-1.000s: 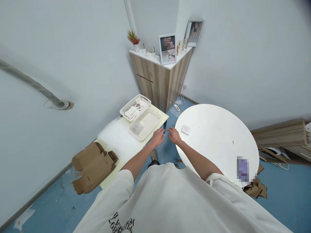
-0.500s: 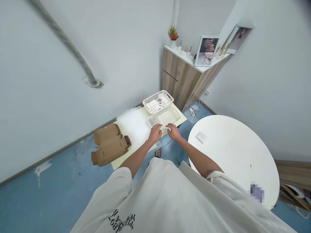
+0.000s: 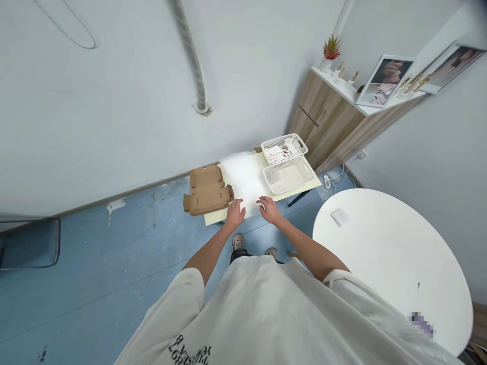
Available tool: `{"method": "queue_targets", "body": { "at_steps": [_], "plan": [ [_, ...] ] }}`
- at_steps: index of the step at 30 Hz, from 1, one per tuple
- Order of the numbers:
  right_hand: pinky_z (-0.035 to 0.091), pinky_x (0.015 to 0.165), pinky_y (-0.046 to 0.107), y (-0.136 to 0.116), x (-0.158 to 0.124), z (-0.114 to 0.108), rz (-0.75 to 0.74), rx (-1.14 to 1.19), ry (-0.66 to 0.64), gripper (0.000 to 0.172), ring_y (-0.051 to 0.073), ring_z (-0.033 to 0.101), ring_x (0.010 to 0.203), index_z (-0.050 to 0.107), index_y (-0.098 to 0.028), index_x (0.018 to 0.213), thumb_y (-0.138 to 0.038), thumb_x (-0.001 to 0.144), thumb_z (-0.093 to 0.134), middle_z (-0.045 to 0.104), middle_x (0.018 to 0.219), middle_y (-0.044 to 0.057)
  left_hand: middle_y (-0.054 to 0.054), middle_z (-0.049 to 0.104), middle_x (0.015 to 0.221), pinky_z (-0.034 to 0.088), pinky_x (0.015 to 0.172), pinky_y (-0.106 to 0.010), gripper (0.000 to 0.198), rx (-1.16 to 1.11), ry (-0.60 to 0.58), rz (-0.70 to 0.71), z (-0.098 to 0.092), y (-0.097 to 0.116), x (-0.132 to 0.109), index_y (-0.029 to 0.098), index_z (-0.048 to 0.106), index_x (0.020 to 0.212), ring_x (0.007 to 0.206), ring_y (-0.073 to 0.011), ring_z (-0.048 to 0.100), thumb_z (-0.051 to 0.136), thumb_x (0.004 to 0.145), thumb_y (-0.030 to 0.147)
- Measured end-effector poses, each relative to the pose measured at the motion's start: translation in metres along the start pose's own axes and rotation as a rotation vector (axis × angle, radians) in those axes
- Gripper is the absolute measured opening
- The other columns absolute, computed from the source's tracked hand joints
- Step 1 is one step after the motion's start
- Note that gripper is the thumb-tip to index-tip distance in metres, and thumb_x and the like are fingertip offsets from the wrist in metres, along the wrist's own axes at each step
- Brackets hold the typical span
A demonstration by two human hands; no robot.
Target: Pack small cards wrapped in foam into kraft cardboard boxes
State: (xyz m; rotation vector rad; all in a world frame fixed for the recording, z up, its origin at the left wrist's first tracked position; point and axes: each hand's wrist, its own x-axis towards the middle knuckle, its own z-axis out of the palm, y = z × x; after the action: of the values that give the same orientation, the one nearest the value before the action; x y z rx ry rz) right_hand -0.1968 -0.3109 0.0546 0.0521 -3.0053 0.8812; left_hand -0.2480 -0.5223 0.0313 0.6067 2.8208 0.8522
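My left hand [image 3: 236, 214] hangs over the near edge of the low table [image 3: 212, 218], beside the flattened brown cardboard boxes [image 3: 208, 197]. Its fingers are apart and hold nothing. Facing it, my right hand [image 3: 268, 209] has loosely curved, parted fingers and is also bare. Between and beyond the two hands lies a stack of white foam-like sheets [image 3: 245, 175]. Right of the stack stands a white basket [image 3: 289, 190] with clear bags in its left end. Behind it, a second white basket [image 3: 302, 148] holds printed cards and small packets.
A round white table [image 3: 384, 243] stands at the right, bearing a small white packet [image 3: 340, 217]. In the corner is a wooden cabinet [image 3: 331, 111] with pictures and a plant on top. A power strip [image 3: 327, 181] with cables lies on the floor. A dark-framed object [image 3: 30, 243] is at far left.
My view has swung left, so the tables and cabinet sit further right. My hands have shifted from in front of the near basket to in front of the white stack, slightly further apart.
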Motion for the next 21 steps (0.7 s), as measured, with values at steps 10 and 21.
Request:
{"method": "queue_targets", "body": {
  "at_steps": [10, 21],
  "plan": [
    [0.044, 0.098, 0.038, -0.093, 0.055, 0.070, 0.016, -0.010, -0.208, 0.039, 0.024, 0.054, 0.119, 0.066, -0.023, 0.124, -0.013, 0.092, 0.047, 0.062, 0.130, 0.007, -0.018, 0.042, 0.151, 0.033, 0.112, -0.051, 0.043, 0.271, -0.223, -0.080, -0.063, -0.167, 0.004, 0.019, 0.054, 0.128, 0.140, -0.0348, 0.039, 0.065, 0.087, 0.030],
    [0.045, 0.095, 0.036, -0.135, 0.097, 0.116, 0.011, -0.093, -0.298, 0.036, 0.023, 0.056, 0.116, 0.066, -0.025, 0.123, -0.013, 0.093, 0.049, 0.064, 0.127, 0.006, -0.011, 0.064, 0.121, 0.046, 0.099, -0.038, 0.025, 0.174, -0.382, 0.025, -0.091, -0.214, 0.037, 0.021, 0.068, 0.107, 0.117, -0.0282, 0.059, 0.064, 0.087, 0.035]
  ]
}}
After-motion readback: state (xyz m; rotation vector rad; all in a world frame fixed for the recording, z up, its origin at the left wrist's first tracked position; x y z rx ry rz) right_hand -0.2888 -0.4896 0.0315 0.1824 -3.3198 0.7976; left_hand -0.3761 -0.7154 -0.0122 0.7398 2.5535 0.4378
